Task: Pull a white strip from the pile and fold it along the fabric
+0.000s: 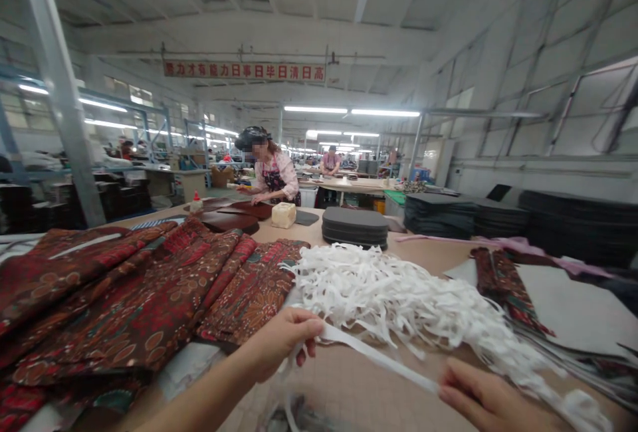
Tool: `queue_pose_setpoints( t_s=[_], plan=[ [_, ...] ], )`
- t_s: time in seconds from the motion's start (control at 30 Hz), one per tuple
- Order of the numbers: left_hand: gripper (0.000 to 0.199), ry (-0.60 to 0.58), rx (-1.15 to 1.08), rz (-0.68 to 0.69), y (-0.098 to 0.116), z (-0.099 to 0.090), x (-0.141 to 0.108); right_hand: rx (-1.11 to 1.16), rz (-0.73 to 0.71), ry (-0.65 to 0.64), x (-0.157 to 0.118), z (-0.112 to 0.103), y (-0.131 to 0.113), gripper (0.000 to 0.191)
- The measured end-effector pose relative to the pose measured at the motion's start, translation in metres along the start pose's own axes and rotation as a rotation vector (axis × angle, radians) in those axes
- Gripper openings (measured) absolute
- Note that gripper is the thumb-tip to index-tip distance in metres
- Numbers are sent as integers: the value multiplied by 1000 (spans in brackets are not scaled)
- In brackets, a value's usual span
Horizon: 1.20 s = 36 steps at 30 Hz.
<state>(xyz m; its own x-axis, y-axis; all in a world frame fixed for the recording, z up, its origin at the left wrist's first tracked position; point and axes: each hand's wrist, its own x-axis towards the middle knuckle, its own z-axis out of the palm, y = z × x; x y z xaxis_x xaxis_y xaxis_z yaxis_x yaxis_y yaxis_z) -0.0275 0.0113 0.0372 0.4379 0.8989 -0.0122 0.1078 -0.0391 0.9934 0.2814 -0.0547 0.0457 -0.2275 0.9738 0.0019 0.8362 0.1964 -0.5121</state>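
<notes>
- Head view: left hand [282, 340] closed around one end of a white strip [371, 353], fingers curled over it.
- Right hand [481, 397] pinching the same strip at its other end, low at the frame's right edge.
- Strip stretched taut between both hands, just above the tan table [359, 392].
- Heap of loose white strips [399, 292] just behind, lying on the table.
- Patterned red fabric pieces [129, 299] fanned out to the left.
- Dark stacked pads [355, 226] farther back; beyond them a person in an apron [274, 179] bent over the table's far end.
</notes>
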Motion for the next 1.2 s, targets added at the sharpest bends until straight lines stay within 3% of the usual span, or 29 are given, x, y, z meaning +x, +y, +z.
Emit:
queue_pose_setpoints(
  t_s=[0.2, 0.3, 0.37, 0.5, 0.6, 0.67, 0.77, 0.83, 0.93, 1.07, 1.2],
  plan=[
    [38, 24, 78, 5, 2, -4, 15, -113, 19, -25, 0, -5, 10, 19],
    [31, 6, 148, 19, 2, 5, 24, -136, -79, 38, 8, -8, 12, 18],
    [26, -26, 199, 29, 3, 16, 27, -88, -197, 143, 17, -8, -1, 22],
    [23, -111, 278, 65, 11, 41, 29, 144, -276, 184, 38, 5, -44, 33],
    [21, -110, 316, 103, 13, 47, 31, 233, -270, 185, 53, 16, -59, 14],
    [26, -70, 370, 113, 11, 43, 36, 371, -216, 256, 60, 16, -53, 14],
    [39, 39, 506, 118, 6, 28, 49, 796, -86, 419, 68, 3, -26, 19],
    [31, 128, 622, 154, 4, 14, 59, 993, -23, 490, 71, -11, -6, 29],
    [17, 260, 807, 226, -1, -8, 74, 1073, -8, 591, 71, -34, 16, 39],
    [28, 366, 966, 293, -4, -28, 85, 1104, -39, 675, 63, -55, 23, 41],
    [31, 387, 977, 443, 3, -16, 80, 1067, -88, 626, 54, -54, 11, 36]
  ],
)
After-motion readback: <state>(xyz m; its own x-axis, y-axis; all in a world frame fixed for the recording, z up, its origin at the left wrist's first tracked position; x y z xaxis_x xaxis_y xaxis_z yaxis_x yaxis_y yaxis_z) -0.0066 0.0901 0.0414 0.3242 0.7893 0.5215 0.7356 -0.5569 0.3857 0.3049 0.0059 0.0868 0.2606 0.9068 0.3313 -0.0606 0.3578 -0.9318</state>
